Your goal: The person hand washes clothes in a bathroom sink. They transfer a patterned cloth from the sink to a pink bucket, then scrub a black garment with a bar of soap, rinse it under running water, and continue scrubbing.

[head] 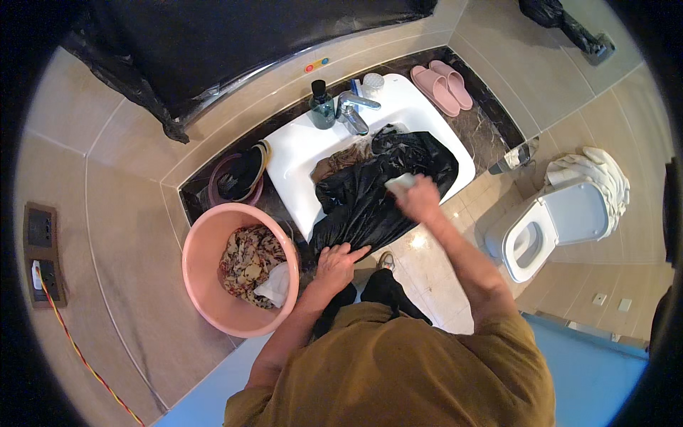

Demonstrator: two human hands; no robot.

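A wet black garment [368, 187] is spread over the front of a white washbasin [291, 160] and hangs past its front rim. My left hand [337, 266] presses on the cloth near that rim, its fingers spread. In my right hand [420, 198] is a pale block, perhaps a soap bar [401, 184], which touches the black fabric; the hand is blurred. Behind the garment, brown cloth [341, 161] lies in the basin with some suds. The chrome faucet [352, 109] stands at the back, and no stream of water can be made out.
A pink bucket [205, 267] with patterned cloth [251, 261] stands left. A dark bottle [322, 107] is beside the faucet. Pink slippers [440, 88] lie on the dark counter [477, 128]. A shoe [245, 171] rests in a small basin. At right is a toilet [525, 251] with its lid up.
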